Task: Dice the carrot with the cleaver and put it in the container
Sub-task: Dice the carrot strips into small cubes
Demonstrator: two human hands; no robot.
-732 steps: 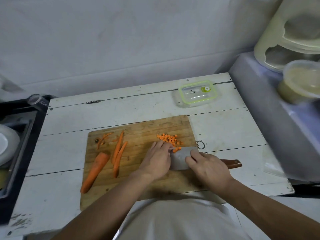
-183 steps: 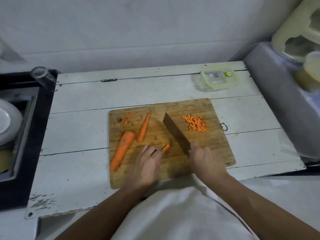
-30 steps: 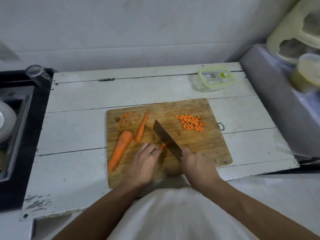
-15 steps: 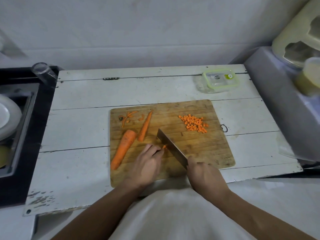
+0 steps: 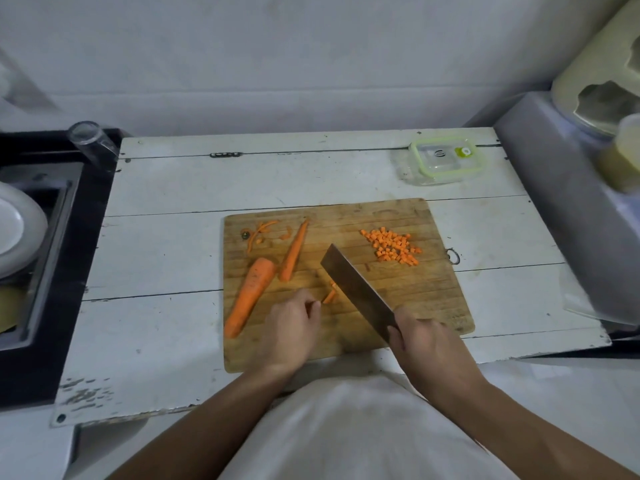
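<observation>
The right hand [image 5: 427, 341] grips the cleaver [image 5: 356, 289]; the left hand [image 5: 291, 327] pinches a carrot strip [image 5: 329, 296]. Next: small, even chops.

On the bench [image 5: 166, 188] we find a cutting board [image 5: 415, 299]: carrot [image 5: 249, 296] at its left, diced pieces [image 5: 391, 245] at its far right, the cleaver [image 5: 356, 289] between them. Behind the board's right corner sits the container [image 5: 445, 162]; left of the bench, a sink [image 5: 45, 244].
</observation>
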